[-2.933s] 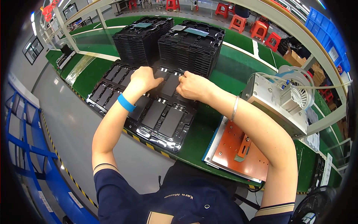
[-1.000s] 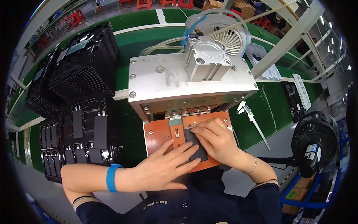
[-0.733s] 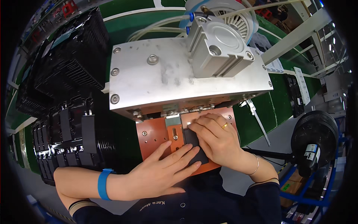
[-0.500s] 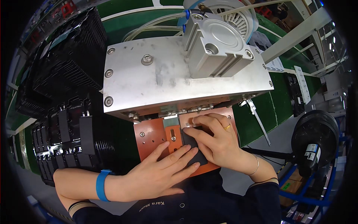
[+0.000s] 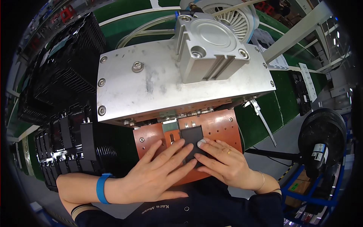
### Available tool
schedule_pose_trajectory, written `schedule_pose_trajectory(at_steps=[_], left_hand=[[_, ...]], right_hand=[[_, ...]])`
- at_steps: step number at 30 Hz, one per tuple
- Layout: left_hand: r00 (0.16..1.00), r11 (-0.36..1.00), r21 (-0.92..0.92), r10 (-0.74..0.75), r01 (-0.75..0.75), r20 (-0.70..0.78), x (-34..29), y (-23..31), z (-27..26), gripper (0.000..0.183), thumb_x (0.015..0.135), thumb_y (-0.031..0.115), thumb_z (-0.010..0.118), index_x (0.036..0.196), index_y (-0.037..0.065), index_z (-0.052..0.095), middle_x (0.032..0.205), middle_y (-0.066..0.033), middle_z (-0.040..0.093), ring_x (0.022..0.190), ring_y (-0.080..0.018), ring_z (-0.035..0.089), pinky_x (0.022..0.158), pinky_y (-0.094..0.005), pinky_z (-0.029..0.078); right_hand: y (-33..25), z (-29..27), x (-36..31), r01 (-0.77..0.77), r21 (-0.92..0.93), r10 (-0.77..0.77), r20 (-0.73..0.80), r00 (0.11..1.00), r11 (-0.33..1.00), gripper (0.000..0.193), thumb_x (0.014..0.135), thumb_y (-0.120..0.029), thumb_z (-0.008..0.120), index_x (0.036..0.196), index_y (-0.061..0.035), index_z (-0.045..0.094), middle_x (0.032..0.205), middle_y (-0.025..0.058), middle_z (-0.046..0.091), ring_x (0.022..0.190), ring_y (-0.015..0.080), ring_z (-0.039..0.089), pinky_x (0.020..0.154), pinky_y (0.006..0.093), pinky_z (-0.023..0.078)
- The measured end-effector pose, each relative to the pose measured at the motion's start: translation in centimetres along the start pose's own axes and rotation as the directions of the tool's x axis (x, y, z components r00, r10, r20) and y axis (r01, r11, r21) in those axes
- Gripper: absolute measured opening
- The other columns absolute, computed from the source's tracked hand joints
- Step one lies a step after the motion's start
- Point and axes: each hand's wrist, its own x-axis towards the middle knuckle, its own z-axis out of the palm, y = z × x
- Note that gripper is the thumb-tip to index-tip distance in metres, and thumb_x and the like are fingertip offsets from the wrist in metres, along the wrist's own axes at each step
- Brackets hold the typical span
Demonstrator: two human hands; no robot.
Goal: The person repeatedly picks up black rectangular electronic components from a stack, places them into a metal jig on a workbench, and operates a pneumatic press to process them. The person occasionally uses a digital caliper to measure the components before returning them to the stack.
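A flat black rectangular piece (image 5: pixel 193 135) with two short metallic tabs at its far end lies on the orange-brown plate (image 5: pixel 221 128) of a press. Fingers spread, my left hand (image 5: pixel 153 172) rests its fingertips on the piece's left and near part. My right hand (image 5: pixel 228 164) lies along the right edge, fingers stretched out and fingertips touching the piece. Something whitish covers one of its fingertips. Both hands partly hide the piece's near end. Just left of it is a raised orange block (image 5: pixel 172 137) with a slot.
Beyond my hands stands the press's silver metal housing (image 5: pixel 159 83), topped by an air cylinder (image 5: pixel 213 41). Stacked black finned trays (image 5: pixel 72 64) fill the left side. A caliper (image 5: pixel 262 119) lies on the green bench (image 5: pixel 274 90); a black round-headed device (image 5: pixel 321 132) stands at right.
My right hand has drawn back from the tabs at the far end to the piece's right edge, its fingers straightening. My left hand stays on the piece. The view has shifted slightly.
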Motion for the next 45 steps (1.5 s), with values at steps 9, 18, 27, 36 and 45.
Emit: schedule_pose_trajectory(at_steps=[9, 18, 27, 36, 45], left_hand=[[0.998, 0.999, 0.018, -0.044, 0.045, -0.035, 0.5, -1.2, 0.1, 0.075, 0.085, 0.062, 0.053, 0.137, 0.009, 0.046, 0.147, -0.0146, 0.037, 0.139, -0.0329, 0.029, 0.108, -0.0555, 0.024], [0.999, 0.998, 0.057, -0.039, 0.041, -0.030, 0.7, -1.1, 0.0, 0.068, 0.086, 0.061, 0.054, 0.132, 0.011, 0.053, 0.145, -0.0137, 0.041, 0.135, -0.0342, 0.036, 0.110, -0.0557, 0.019], [0.999, 0.997, 0.065, -0.035, 0.037, -0.019, 0.7, -1.1, -0.3, 0.064, 0.088, 0.057, 0.052, 0.130, 0.009, 0.052, 0.143, -0.0140, 0.042, 0.138, -0.0306, 0.032, 0.109, -0.0527, 0.025], [0.977, 0.997, -0.016, 0.067, -0.072, -0.203, 0.5, -1.2, -0.2, 0.049, 0.085, 0.044, 0.065, 0.119, 0.010, 0.061, 0.131, -0.0129, 0.052, 0.118, -0.0313, 0.050, 0.100, -0.0477, 0.036], [0.862, 0.545, -0.811, -0.495, 0.212, -0.106, 0.9, -0.4, -2.6, 0.029, 0.088, 0.026, 0.069, 0.097, -0.001, 0.060, 0.071, -0.0072, 0.064, 0.054, -0.0096, 0.061, 0.048, -0.0209, 0.044]], right_hand=[[1.4, 0.0, 2.1, 0.067, -0.008, -0.067, -0.038, 0.997, 0.998, 0.035, 0.072, -0.018, 0.079, 0.101, 0.0000, 0.068, 0.114, 0.0169, 0.064, 0.108, 0.0319, 0.064, 0.089, 0.0388, 0.055], [1.6, -0.3, 2.4, 0.073, -0.019, -0.073, -0.001, 0.997, 0.997, 0.034, 0.073, -0.020, 0.078, 0.100, -0.0004, 0.069, 0.112, 0.0161, 0.065, 0.104, 0.0302, 0.065, 0.086, 0.0378, 0.056], [0.4, -0.8, 2.2, -0.077, 0.105, 0.062, 0.142, 0.988, 0.991, 0.033, 0.082, -0.011, 0.071, 0.112, -0.0018, 0.063, 0.129, 0.0176, 0.055, 0.118, 0.0311, 0.057, 0.096, 0.0412, 0.049], [1.1, -2.5, 3.2, -0.463, 0.885, 0.537, 0.413, 0.735, -0.047, 0.036, 0.088, 0.007, 0.057, 0.119, -0.0061, 0.043, 0.118, 0.0078, 0.049, 0.106, 0.0124, 0.054, 0.092, 0.0294, 0.046], [0.0, -2.0, 2.6, -0.443, 0.881, 0.498, 0.313, 0.809, 0.165, 0.025, 0.083, 0.010, 0.065, 0.097, -0.0024, 0.048, 0.088, 0.0046, 0.057, 0.079, 0.0094, 0.063, 0.070, 0.0216, 0.052]])
